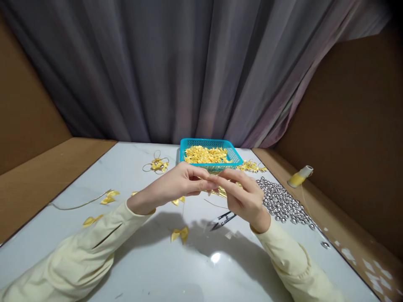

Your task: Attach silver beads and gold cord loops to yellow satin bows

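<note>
One left hand (pixel 185 182) and one right hand (pixel 244 195) meet fingertip to fingertip, probably for fine control; remotely, I cannot tell what they grasp. A turquoise plastic basket (pixel 234 157) corrals yellow satin bows (pixel 204 154) along the white marbled table's (pixel 151 277) far edge.

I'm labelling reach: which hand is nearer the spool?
Right. The right hand is left of the spool; the left hand is farther left.

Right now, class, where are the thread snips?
In the head view, the black thread snips lie on the white table, below the right hand, left of the silver beads.
</note>
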A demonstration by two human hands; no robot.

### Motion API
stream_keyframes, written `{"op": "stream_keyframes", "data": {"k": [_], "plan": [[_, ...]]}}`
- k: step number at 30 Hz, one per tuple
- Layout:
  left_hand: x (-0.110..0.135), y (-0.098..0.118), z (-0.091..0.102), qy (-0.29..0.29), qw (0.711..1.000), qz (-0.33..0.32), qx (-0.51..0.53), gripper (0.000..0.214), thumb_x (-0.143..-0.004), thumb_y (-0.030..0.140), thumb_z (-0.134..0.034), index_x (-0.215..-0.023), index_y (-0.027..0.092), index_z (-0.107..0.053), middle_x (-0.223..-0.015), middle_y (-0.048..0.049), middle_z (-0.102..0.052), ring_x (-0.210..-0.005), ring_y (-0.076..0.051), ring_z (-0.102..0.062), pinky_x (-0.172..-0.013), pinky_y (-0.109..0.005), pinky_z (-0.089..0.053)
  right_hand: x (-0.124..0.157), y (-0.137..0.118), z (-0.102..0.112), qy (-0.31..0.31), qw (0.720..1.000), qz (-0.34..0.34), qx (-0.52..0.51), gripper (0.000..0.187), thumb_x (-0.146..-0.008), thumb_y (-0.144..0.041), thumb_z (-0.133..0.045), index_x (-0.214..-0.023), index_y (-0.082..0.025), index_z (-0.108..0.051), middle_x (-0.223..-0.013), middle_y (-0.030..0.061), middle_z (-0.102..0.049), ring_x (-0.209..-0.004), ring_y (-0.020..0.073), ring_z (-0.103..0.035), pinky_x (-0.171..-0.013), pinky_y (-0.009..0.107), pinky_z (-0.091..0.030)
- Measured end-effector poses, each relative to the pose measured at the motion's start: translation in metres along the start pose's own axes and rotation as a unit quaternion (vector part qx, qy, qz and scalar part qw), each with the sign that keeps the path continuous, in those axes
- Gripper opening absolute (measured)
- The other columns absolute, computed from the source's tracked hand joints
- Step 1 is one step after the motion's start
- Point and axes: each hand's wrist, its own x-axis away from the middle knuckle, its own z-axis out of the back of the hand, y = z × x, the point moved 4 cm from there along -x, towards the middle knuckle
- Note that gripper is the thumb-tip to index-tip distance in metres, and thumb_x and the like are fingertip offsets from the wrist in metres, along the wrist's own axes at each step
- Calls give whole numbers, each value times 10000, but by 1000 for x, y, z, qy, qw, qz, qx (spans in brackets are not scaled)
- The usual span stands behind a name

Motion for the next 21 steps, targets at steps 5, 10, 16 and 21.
{"op": "stream_keyframes", "data": {"k": [5,10,16,21], "plan": [[0,-1,0,-14,1000,4,-4,227,-797,341,-579,-723,137,-647,-651,30,-478,-476,-41,-302,-433,-201,-223,-1,-2,1,-1,1000,22,7,322,-787,33,-444,-993,-143,-618,-840,72,-610,-726,125,-582,-581,243,-485],[0,-3,0,-6,1000,23,-1,265,-789,391,-589,-711,142,-631,-551,58,-354,-468,-54,-258,-432,-215,-182,-3,-2,1,-20,999,15,24,295,-772,36,-449,-984,-120,-581,-872,88,-610,-752,137,-576,-580,245,-467],[-1,0,2,48,997,26,-51,290,-788,406,-577,-662,146,-601,-590,34,-430,-514,-75,-310,-465,-230,-225,-8,1,1,-69,996,-28,48,238,-789,20,-446,-934,-133,-555,-870,78,-595,-720,126,-551,-560,243,-418],[0,3,2,77,993,31,-88,275,-787,394,-570,-667,150,-613,-667,3,-530,-613,-107,-413,-531,-239,-297,-9,4,-1,-110,991,-54,54,227,-795,15,-423,-919,-138,-537,-865,71,-582,-715,131,-547,-539,248,-392]]}}
